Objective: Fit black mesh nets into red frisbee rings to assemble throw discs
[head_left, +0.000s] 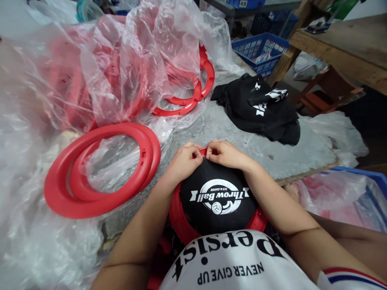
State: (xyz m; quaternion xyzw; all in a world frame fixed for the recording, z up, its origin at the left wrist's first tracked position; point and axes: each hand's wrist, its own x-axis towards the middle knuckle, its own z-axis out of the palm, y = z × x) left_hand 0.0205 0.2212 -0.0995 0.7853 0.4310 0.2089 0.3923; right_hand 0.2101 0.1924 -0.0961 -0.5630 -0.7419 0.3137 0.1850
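A red plastic ring (183,215) lies against my body, with black printed fabric (187,199) spread across its opening. White "Throw Ball" lettering on the cloth appears upside down. At the ring's far side, my left hand (186,159) is closed in a pinch on the fabric's edge. Close beside it, my right hand (225,154) pinches the same edge, its fingertips bent down. Between the two hands a short stretch of red rim shows. My fingers partly hide the cloth's edge there.
Two loose red rings (57,193) lie overlapping at left on the grey table (193,133). Behind them, clear plastic bags (121,52) cover more red rings. A black fabric pile (272,125) sits at right. Beyond are a blue crate (256,44) and a wooden table (347,44).
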